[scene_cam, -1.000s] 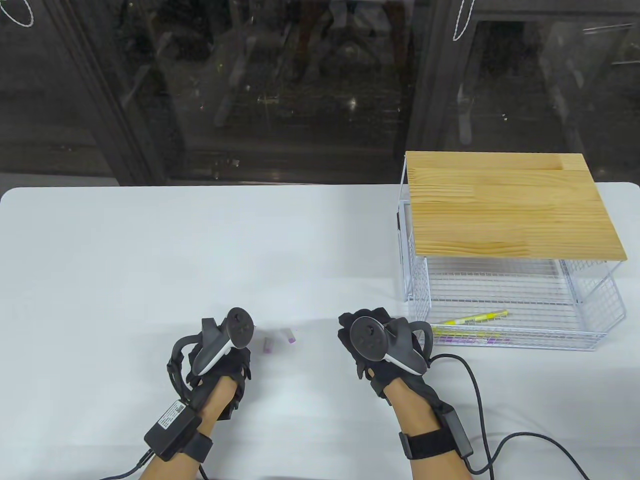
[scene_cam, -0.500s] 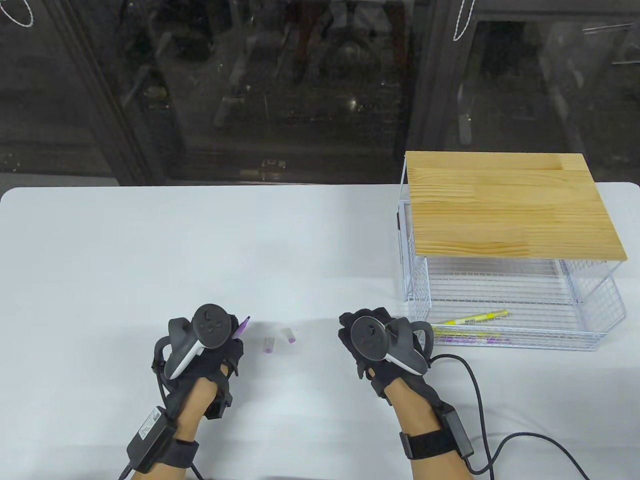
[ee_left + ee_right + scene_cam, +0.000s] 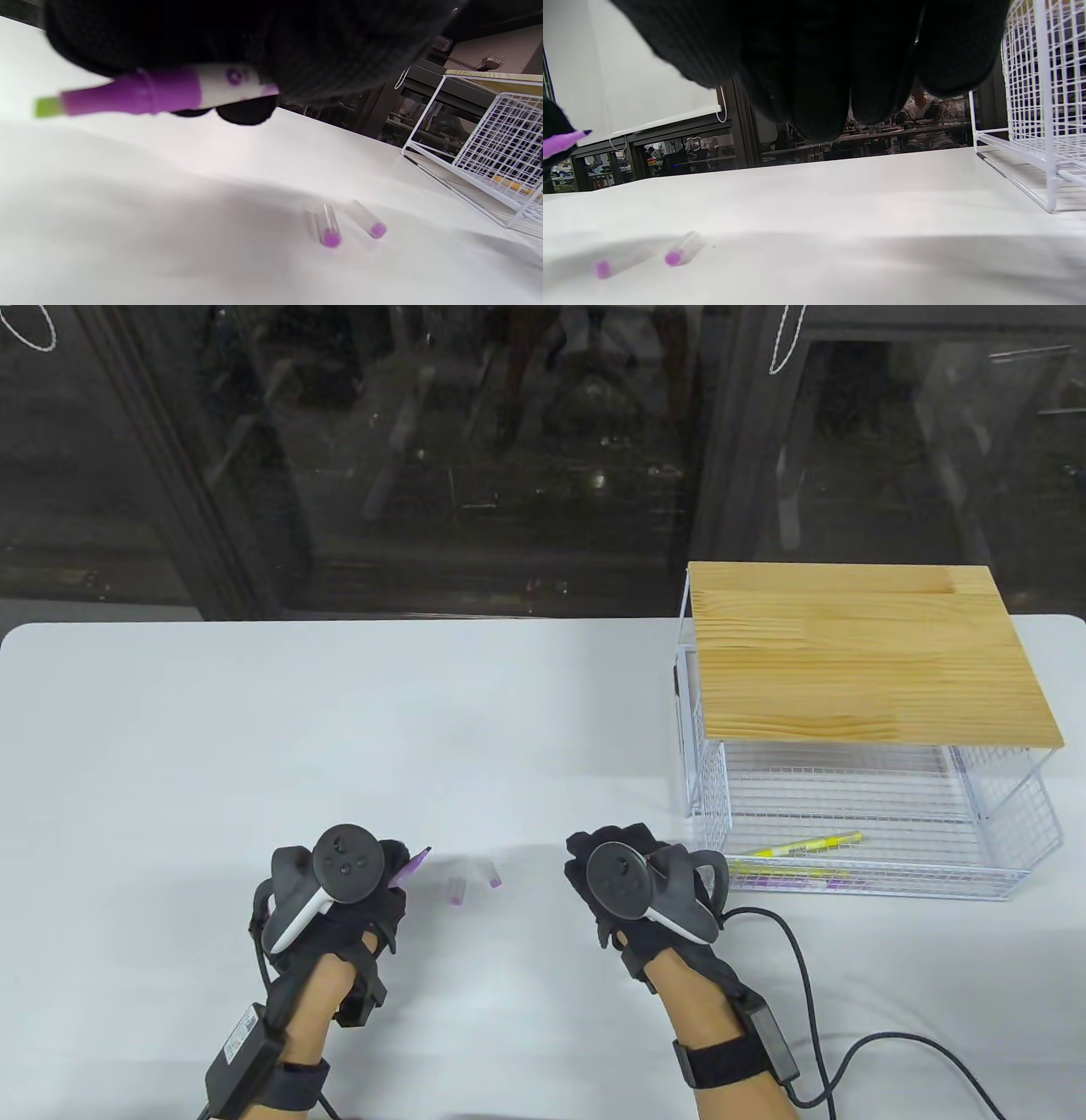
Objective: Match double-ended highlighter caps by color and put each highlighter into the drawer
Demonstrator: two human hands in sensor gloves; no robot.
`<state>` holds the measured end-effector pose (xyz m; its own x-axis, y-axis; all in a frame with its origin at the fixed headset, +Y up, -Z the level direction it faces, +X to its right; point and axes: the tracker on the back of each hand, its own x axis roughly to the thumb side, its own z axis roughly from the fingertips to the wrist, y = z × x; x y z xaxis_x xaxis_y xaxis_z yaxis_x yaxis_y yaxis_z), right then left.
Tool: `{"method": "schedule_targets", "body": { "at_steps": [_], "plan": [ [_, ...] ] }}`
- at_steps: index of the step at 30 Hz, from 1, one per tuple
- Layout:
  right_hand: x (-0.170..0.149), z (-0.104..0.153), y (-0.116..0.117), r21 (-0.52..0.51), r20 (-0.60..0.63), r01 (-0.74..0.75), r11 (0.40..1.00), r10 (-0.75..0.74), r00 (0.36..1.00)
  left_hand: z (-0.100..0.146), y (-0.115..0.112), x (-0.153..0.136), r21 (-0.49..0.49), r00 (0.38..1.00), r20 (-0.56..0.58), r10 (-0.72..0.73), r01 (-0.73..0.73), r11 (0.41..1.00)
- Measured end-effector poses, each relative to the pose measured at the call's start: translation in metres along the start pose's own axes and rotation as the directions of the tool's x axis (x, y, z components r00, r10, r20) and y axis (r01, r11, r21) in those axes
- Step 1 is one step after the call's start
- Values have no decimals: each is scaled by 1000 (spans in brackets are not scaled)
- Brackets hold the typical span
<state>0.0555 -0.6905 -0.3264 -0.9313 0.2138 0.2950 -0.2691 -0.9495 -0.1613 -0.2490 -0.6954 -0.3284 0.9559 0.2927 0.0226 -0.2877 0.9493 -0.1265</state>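
Observation:
My left hand (image 3: 373,891) grips a purple highlighter (image 3: 161,91) with its cap off; the tip (image 3: 414,865) pokes out to the right of the fingers. Two clear caps with purple ends lie on the table between the hands, one (image 3: 457,890) nearer the left hand and one (image 3: 491,873) a little farther right. In the left wrist view both caps (image 3: 326,224) (image 3: 367,219) lie below the highlighter. My right hand (image 3: 607,857) hovers palm down right of the caps, its fingers loosely curled and holding nothing. The white wire drawer (image 3: 882,882) stands pulled out at the right with a yellow highlighter (image 3: 806,845) and other highlighters (image 3: 797,879) inside.
A wire-frame cabinet with a wooden top (image 3: 865,653) stands over the drawer at the table's right. A black cable (image 3: 806,984) trails from my right wrist across the near table. The white table (image 3: 339,729) ends at a dark glass wall behind.
My left hand has drawn back to the left and toward me with the purple highlighter, so its tip now shows. My right hand has shifted slightly left.

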Motion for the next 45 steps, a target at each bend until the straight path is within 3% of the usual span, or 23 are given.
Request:
{"method": "schedule_targets", "body": {
  "at_steps": [9, 22, 34, 39, 45],
  "plan": [
    [35, -30, 7, 63, -11, -11, 998, 12, 1000, 0, 0, 1, -11, 1000, 4, -13, 13, 1000],
    [73, -67, 72, 272, -76, -105, 956, 131, 989, -2, -1, -3, -44, 1000, -20, -6, 6, 999],
    [84, -74, 98, 279, -61, -261, 924, 288, 956, -3, -2, -3, -63, 1000, -17, -2, 1, 998],
    [84, -74, 100, 269, -50, -278, 922, 302, 952, -4, -2, -3, -68, 1000, -17, -3, 2, 998],
    [82, -74, 100, 338, -47, -250, 907, 282, 958, -4, -3, -2, -75, 1000, -11, -7, 6, 997]
  ]
}}
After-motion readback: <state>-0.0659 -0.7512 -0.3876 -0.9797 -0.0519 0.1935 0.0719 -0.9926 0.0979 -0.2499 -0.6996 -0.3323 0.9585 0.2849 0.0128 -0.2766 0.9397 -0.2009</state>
